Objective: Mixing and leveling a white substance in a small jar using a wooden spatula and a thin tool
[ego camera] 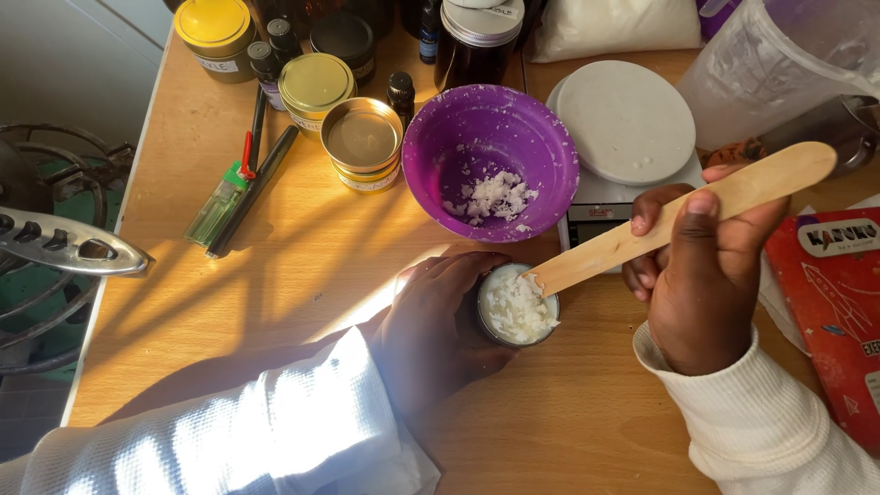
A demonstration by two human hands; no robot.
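Purple bowl (490, 156), scale (625, 124), green lighter (217, 203).

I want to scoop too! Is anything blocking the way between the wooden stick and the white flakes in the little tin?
Nothing visible does. The right hand holds the wooden stick, whose tip already touches the white flakes in the little tin held by the left hand.

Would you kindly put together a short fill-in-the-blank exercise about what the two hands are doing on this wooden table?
1. The left hand grips a small round tin filled with white ____.
2. The right hand holds a flat ____ stick whose tip touches the tin's contents.
3. Behind the tin stands a round plastic bowl coloured ____.
4. The green lighter lies on the table to the ____ of the bowl.

Missing words: flakes; wooden; purple; left
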